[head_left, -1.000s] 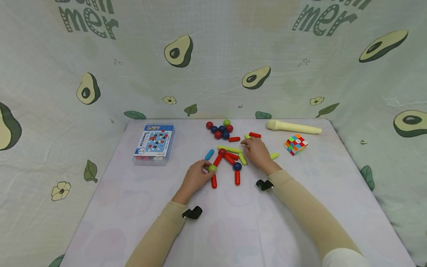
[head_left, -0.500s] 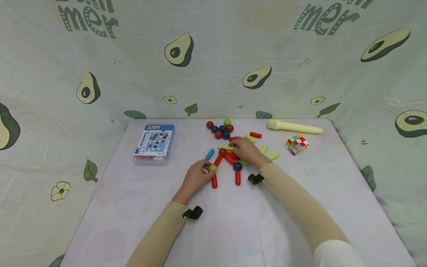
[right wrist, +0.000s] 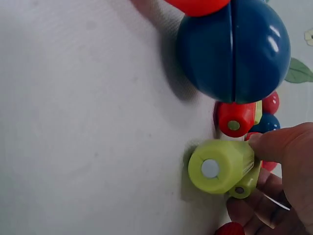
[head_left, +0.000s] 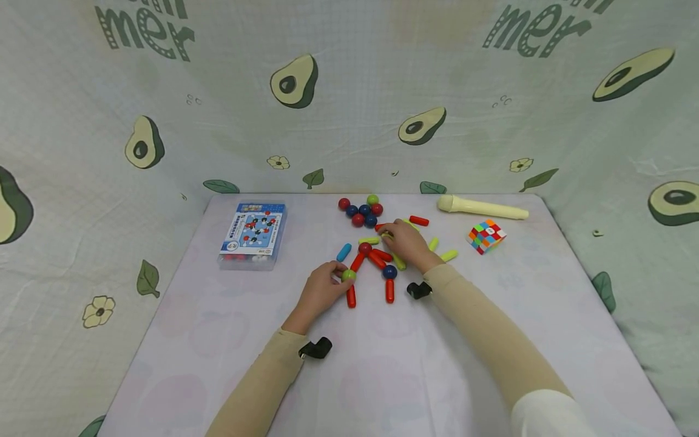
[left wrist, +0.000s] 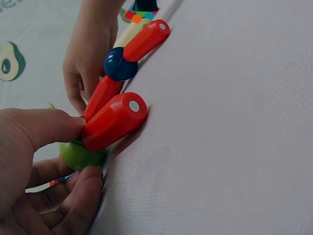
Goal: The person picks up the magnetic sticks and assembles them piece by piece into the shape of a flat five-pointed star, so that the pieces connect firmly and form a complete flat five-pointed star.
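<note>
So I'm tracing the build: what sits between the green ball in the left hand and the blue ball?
In the left wrist view, two red sticks: one joined to the green ball, another running toward the blue ball.

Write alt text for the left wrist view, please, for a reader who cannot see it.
The left hand pinches a green ball joined to a red stick on a white table. Behind, another red stick meets a blue ball near the right hand.

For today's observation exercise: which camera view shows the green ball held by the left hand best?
The left wrist view: the green ball sits large between the left hand's thumb and fingers, joined to a red stick. The head view shows it small, partly covered by fingers. The right wrist view does not show it.
</note>
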Available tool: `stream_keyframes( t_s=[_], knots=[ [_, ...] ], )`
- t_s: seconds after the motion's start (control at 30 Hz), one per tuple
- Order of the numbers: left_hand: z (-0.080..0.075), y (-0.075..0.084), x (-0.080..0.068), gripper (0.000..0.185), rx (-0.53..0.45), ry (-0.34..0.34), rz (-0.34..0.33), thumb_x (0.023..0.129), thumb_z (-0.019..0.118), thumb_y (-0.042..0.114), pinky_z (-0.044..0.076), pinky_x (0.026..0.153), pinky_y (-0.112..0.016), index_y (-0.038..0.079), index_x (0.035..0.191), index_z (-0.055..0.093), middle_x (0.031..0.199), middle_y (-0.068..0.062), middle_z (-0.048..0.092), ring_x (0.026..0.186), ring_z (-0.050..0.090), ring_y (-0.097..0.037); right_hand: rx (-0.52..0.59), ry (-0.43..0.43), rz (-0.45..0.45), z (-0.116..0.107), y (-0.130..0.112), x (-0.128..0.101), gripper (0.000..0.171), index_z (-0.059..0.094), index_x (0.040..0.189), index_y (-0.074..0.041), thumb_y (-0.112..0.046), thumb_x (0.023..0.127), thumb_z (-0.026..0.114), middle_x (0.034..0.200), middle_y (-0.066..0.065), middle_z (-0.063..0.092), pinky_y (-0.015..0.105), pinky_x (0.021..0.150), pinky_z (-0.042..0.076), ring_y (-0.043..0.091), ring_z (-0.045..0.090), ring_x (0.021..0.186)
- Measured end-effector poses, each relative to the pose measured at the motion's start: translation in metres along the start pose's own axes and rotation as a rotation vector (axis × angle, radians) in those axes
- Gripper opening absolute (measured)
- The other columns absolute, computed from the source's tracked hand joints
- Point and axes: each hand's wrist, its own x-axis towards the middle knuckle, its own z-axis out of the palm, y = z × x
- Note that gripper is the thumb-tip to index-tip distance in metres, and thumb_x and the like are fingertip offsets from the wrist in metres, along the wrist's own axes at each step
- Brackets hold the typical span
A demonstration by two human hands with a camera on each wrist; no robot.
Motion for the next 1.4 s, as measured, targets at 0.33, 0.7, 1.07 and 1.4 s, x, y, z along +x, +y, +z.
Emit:
stream_keyframes(
  t_s=[0.33, 0.7, 1.07, 1.4],
  knots=[
    [0.001, 0.000, 0.001, 0.035, 0.013, 0.006, -0.005, 0.091, 0.078, 0.034, 0.052, 0.068, -0.028, 0.014, 0.117, 0.067, 0.101, 0.000, 0.063, 0.080, 0.057, -0.016, -0.004, 0.005, -0.039, -0.004, -0.004, -0.007, 0.034, 0.067, 0.133, -0.014, -0.021, 0.100, 0.066, 0.132, 0.013, 0.060, 0.047, 0.104, 0.047, 0.030, 0.055, 0.119],
    [0.000, 0.001, 0.000, 0.035, 0.007, -0.003, -0.002, 0.091, 0.077, 0.034, 0.052, 0.068, -0.027, 0.013, 0.117, 0.067, 0.101, 0.001, 0.063, 0.080, 0.058, -0.016, -0.057, -0.001, -0.068, 0.001, -0.009, -0.002, 0.030, 0.071, 0.126, -0.016, -0.030, 0.100, 0.067, 0.125, 0.010, 0.063, 0.044, 0.102, 0.048, 0.029, 0.055, 0.116],
    [0.001, 0.000, 0.000, 0.035, -0.003, -0.003, 0.005, 0.091, 0.077, 0.034, 0.052, 0.068, -0.028, 0.013, 0.118, 0.067, 0.101, 0.000, 0.063, 0.080, 0.058, -0.016, -0.056, 0.034, -0.010, 0.002, -0.009, 0.001, 0.034, 0.070, 0.127, -0.012, -0.030, 0.098, 0.068, 0.118, 0.010, 0.064, 0.042, 0.097, 0.051, 0.028, 0.057, 0.106],
    [0.000, -0.001, 0.000, 0.035, 0.005, -0.001, -0.004, 0.091, 0.078, 0.034, 0.052, 0.069, -0.028, 0.014, 0.117, 0.067, 0.101, 0.001, 0.063, 0.081, 0.058, -0.017, 0.004, 0.068, 0.010, -0.002, -0.006, -0.008, 0.034, 0.067, 0.129, -0.011, -0.027, 0.098, 0.068, 0.121, 0.010, 0.062, 0.043, 0.100, 0.050, 0.027, 0.057, 0.109]
  ],
)
